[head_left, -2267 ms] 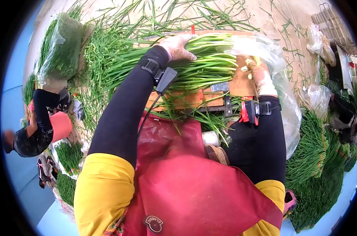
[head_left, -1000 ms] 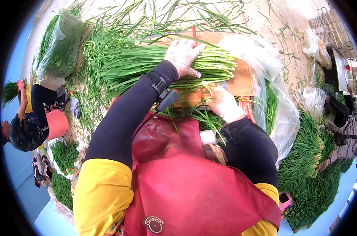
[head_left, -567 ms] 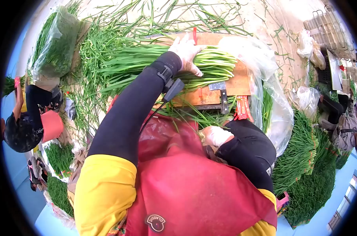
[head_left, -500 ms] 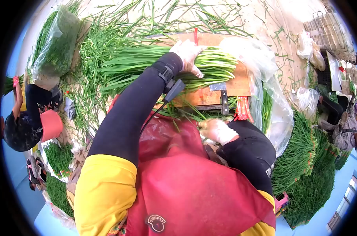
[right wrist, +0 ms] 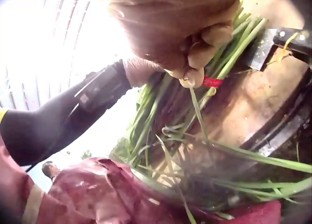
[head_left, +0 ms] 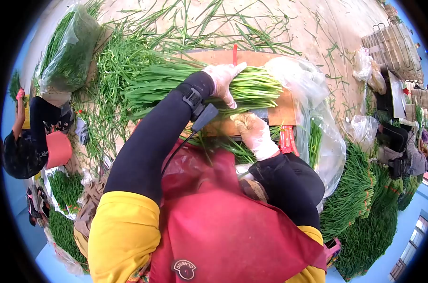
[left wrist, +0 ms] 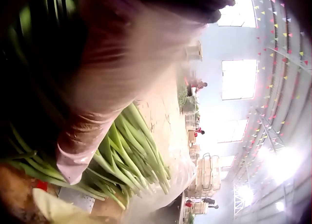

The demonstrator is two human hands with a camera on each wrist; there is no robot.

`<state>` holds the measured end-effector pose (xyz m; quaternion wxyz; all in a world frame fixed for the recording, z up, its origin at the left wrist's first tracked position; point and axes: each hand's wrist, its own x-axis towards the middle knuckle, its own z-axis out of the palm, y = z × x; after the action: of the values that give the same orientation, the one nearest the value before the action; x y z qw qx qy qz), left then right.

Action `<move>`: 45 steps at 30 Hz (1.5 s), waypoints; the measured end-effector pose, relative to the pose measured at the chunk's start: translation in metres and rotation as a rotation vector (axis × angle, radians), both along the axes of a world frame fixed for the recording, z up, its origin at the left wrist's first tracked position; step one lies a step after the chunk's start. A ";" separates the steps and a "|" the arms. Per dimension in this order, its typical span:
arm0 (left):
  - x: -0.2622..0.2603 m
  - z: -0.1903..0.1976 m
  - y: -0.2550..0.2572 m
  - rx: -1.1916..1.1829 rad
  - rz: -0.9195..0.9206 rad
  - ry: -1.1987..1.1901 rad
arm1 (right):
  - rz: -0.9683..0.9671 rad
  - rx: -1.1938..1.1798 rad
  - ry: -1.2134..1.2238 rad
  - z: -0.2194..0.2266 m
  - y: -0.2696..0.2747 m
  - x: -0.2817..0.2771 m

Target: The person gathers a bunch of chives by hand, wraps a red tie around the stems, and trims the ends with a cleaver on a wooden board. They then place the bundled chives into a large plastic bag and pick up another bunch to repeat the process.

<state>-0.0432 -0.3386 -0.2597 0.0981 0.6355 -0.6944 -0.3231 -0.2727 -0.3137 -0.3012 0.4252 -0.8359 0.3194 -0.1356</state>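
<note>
A thick bundle of garlic chives (head_left: pixel 259 89) lies crosswise on a brown board (head_left: pixel 285 106), pale stem ends to the right. My gloved left hand (head_left: pixel 222 81) rests across the bundle, fingers straight over the far side, thumb down the near side. My gloved right hand (head_left: pixel 254 134) is at the bundle's near edge, fingers curled. In the right wrist view a thin chive leaf (right wrist: pixel 199 114) runs from its pinched fingertips, right beside a red strip (right wrist: pixel 213 81). A cleaver (right wrist: pixel 265 49) lies on the board, partly covered by the right hand in the head view.
Clear plastic sheeting (head_left: pixel 313 94) drapes off the board's right end, near red ties (head_left: pixel 287 140). Loose chives (head_left: pixel 122 66) heap at left, beside a bagged stack (head_left: pixel 72 52). Tied bundles (head_left: pixel 348 188) lie at right. Another person (head_left: pixel 23 151) is at far left.
My right hand moves from the board's right end to the bundle, drops back toward the lap, then returns to the bundle's near edge. The left hand has turned and settled over the bundle.
</note>
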 end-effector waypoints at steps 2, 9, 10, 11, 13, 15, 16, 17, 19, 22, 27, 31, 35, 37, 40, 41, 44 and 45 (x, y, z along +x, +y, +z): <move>0.000 -0.003 0.001 -0.017 -0.017 -0.056 | -0.015 -0.013 -0.066 0.013 -0.011 0.008; -0.013 0.014 0.009 0.177 0.014 -0.181 | -0.030 -0.088 -0.103 0.010 -0.054 0.038; -0.011 0.012 0.009 0.168 0.015 -0.145 | 0.026 -0.053 -0.075 0.013 -0.057 0.037; -0.008 0.006 0.008 0.154 -0.018 -0.128 | 0.083 -0.016 -0.045 0.016 -0.058 0.037; -0.006 0.002 0.008 0.151 -0.014 -0.113 | 0.017 0.079 -0.047 0.024 -0.058 0.030; 0.000 -0.018 0.005 0.099 -0.040 -0.047 | -0.124 0.267 -0.038 0.050 -0.055 0.028; 0.006 -0.031 0.003 0.102 -0.041 -0.045 | -0.277 0.353 -0.150 0.046 -0.054 0.022; 0.011 -0.043 0.000 0.091 -0.028 0.034 | -0.268 0.211 -0.130 0.042 -0.057 0.018; 0.011 -0.037 -0.002 0.114 -0.006 0.117 | -0.261 0.068 -0.110 0.031 -0.059 0.014; 0.007 -0.026 -0.002 0.179 0.053 0.093 | -0.248 -0.039 -0.242 0.019 -0.058 0.012; 0.008 -0.031 -0.004 0.176 0.054 0.139 | -0.160 -0.435 -0.185 0.018 -0.061 0.020; 0.010 -0.040 -0.004 0.116 0.053 0.148 | -0.118 -0.592 0.077 0.018 -0.062 0.033; 0.006 -0.045 0.001 0.025 0.077 0.099 | -0.119 -0.574 0.188 0.016 -0.070 0.040; 0.004 -0.040 0.004 -0.021 0.105 0.084 | -0.055 -0.642 0.218 0.020 -0.074 0.039; 0.002 -0.045 0.006 -0.099 0.129 0.046 | -0.067 -0.676 0.188 0.014 -0.073 0.036; 0.002 -0.048 0.007 -0.099 0.129 0.048 | -0.066 -0.676 0.190 0.011 -0.074 0.036; -0.001 -0.044 0.012 -0.143 0.149 0.019 | -0.012 -0.657 0.111 0.002 -0.082 0.029; -0.002 -0.046 0.013 -0.187 0.167 -0.007 | -0.093 -0.541 -0.082 0.004 -0.082 0.028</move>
<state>-0.0456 -0.3255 -0.3053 0.1808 0.6802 -0.6666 -0.2456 -0.2445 -0.3956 -0.2974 0.1923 -0.8974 0.2920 -0.2690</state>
